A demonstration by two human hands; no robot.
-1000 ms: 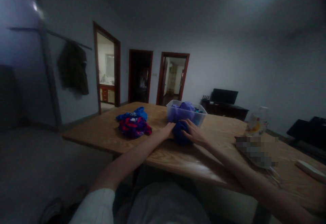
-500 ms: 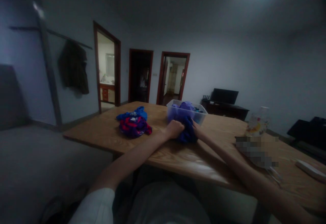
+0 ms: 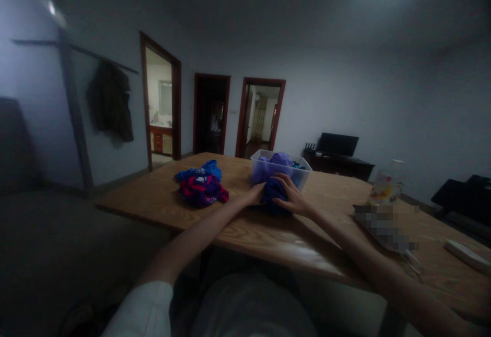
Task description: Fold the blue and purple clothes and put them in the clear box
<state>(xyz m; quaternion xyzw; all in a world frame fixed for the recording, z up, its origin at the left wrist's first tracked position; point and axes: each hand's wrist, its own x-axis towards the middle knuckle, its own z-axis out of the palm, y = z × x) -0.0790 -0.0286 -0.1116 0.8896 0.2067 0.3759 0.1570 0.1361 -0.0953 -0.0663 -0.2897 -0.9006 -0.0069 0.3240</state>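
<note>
A bunched dark blue cloth (image 3: pixel 274 196) rests on the near side of the table, just in front of a clear plastic bin (image 3: pixel 303 176). My left hand (image 3: pixel 255 195) grips it from the left, its fingertips hidden by the fabric. From the right, my right hand (image 3: pixel 293 196) curves over the bundle with fingers somewhat spread and pressed onto it. Inside the bin sit a purple cloth (image 3: pixel 281 160) and some darker, teal-toned items. To the left lie a crumpled red and purple patterned cloth (image 3: pixel 203 191) and a bright blue cloth (image 3: pixel 209 171) behind it.
The wooden table (image 3: pixel 153 194) spans the view. On its right are a clear patterned jug (image 3: pixel 387 183), a blurred-out flat item (image 3: pixel 383 227) and a white elongated object (image 3: pixel 466 256). A screen on a dark cabinet (image 3: pixel 341 163) stands by the far wall.
My right hand has shifted from gripping the cloth's right edge to lying over its top, fingers more spread. The left hand has slid slightly left and lower. The cloth looks rounder and more compact.
</note>
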